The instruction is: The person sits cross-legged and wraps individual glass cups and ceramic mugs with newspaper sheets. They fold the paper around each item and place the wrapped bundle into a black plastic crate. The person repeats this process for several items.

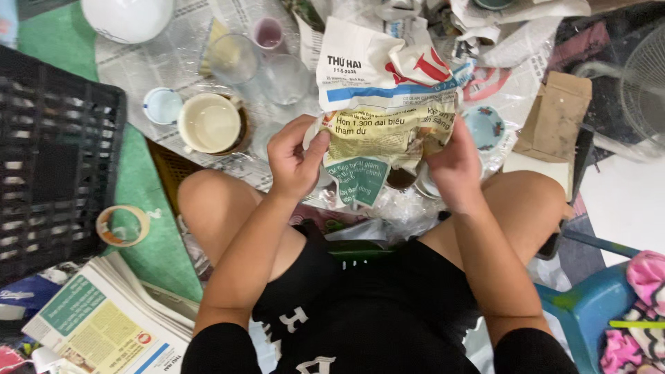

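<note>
Head view: left hand (294,161) and right hand (454,165) each pinch crumpled newspaper sheet (384,111), grip closed; cream mug (210,123) nearby.

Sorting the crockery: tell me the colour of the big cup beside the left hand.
Cream, inside and out: the cup near the left hand. The head view shows it best.

A cream ceramic mug (209,123) stands on spread newspaper. Just left of it sits a small white-and-blue cup (163,105); above right, two clear glass tumblers (234,58). Far left of it is a black plastic crate (55,163); below left, a tape roll (122,226) and stacked newspapers (114,318).
</note>
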